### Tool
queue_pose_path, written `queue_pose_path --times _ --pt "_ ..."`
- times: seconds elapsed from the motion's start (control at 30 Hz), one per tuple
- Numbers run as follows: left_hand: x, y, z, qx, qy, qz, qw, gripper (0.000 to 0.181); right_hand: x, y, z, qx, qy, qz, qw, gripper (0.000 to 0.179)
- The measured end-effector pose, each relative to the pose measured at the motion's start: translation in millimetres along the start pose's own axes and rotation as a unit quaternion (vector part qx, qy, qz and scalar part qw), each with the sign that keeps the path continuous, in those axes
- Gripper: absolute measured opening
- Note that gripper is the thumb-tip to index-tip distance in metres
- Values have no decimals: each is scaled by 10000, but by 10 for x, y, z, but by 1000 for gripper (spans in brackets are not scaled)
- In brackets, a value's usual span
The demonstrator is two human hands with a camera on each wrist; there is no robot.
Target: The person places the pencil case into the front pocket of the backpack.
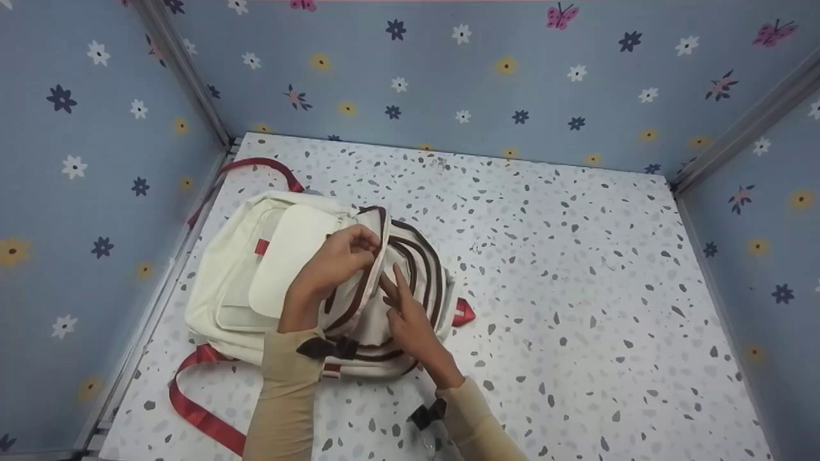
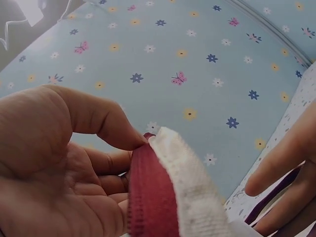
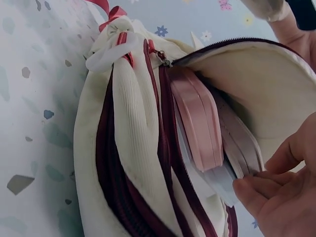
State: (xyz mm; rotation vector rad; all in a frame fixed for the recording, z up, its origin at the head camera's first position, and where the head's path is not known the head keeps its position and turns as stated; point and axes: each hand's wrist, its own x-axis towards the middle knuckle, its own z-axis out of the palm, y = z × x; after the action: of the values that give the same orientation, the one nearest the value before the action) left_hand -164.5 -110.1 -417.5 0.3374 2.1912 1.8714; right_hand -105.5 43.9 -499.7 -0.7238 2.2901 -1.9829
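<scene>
A cream backpack (image 1: 224, 282) with dark red zips lies on the speckled table, its front pocket unzipped. My left hand (image 1: 339, 259) pinches the dark red zip edge (image 2: 153, 192) of the pocket flap between thumb and fingers, holding it up. Inside the pocket, a pink case (image 3: 197, 123) and a grey-white case (image 3: 239, 133) stand side by side, seen in the right wrist view. My right hand (image 1: 410, 326) reaches in at the pocket mouth, fingers mostly straight, its fingertips right at the end of the grey-white case.
A red strap (image 1: 205, 419) trails off the pack at the lower left, and another red strap (image 1: 262, 163) lies at the upper left. A red tab (image 1: 464, 312) sticks out on the right. Flowered panels (image 1: 435, 70) wall in the table (image 1: 576, 288).
</scene>
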Motion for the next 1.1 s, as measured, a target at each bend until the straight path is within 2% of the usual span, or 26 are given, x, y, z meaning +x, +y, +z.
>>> queue_pose_path --times 0.1,0.2,0.33,0.43,0.6,0.87,1.0,1.1 --pt "0 27 34 465 52 -54 9989 21 0 31 -43 269 99 -64 9996 69" --pt "28 1 82 975 77 -120 9951 20 -6 45 -107 487 318 52 9983 67" --pt "34 1 163 1431 87 -141 9896 18 -18 55 -211 487 736 217 9959 62" --pt "37 -15 230 1850 63 4 9827 16 -32 57 -296 384 1000 295 9938 59" --pt "47 -80 364 2545 44 249 9667 15 -59 39 -447 213 1232 383 9914 55" --pt "33 -221 603 3350 232 147 9418 14 -78 15 -625 110 1586 411 9864 50" --pt "26 -287 697 3868 208 169 9218 12 -86 5 -655 201 1723 349 9842 49" --pt "30 -336 757 4238 209 157 9054 18 -91 8 -670 189 1782 352 9832 49"
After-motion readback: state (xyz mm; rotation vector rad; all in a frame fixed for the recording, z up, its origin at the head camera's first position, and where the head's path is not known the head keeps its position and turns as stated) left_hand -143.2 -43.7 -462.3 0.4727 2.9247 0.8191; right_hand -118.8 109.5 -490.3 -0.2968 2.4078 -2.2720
